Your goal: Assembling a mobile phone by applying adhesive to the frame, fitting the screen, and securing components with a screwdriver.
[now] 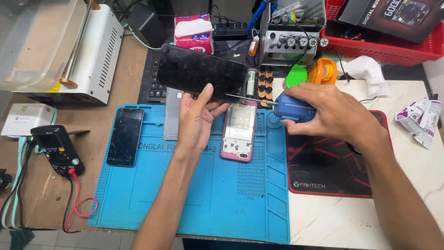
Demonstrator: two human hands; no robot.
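My left hand (196, 118) holds a black phone screen panel (201, 71) up over the blue repair mat (194, 194), thumb on its lower edge. My right hand (330, 113) grips a blue tool (292, 107) whose thin metal tip touches the panel's lower right corner. Below the panel, a pink phone frame (239, 132) lies open-side up on the mat. A grey back cover (172, 115) lies partly hidden behind my left hand.
A black phone with a cracked screen (125, 136) lies at the mat's left. A black multimeter (58, 149) with red lead sits further left. A keyboard, tissue box (194, 33), grey station (289, 44), red basket (379, 44) and black-red mouse pad (328, 166) surround the area.
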